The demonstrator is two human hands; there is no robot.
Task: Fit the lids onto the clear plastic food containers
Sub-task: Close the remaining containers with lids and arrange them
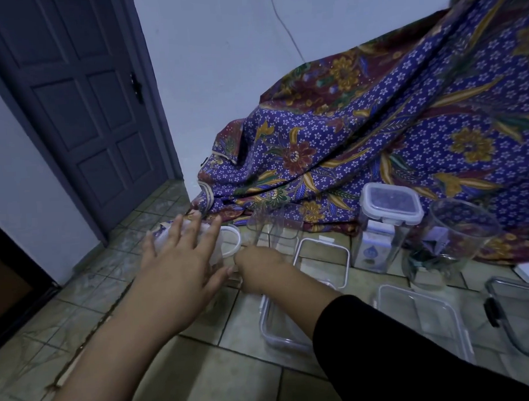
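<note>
Kneeling over a tiled floor [204, 384], a person presses the left hand [181, 264], fingers spread flat, onto a white-rimmed lid [231, 241] atop a clear container at the floor's far-left side. The right hand [260, 268] curls beside it; its grip cannot be told. One tall container [385, 225] near the batik cloth [405, 118] is already lidded. A loose lid [320, 258], an open tall container [276, 227], a round jar [453, 240] and shallow boxes [423, 320] remain unfitted. The pressed container is mostly hidden.

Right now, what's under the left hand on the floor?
The left hand lies spread, palm down, on a white-rimmed lid atop a clear container. Only the lid's right edge shows; the hand covers the rest, so anything inside the container is hidden.
</note>
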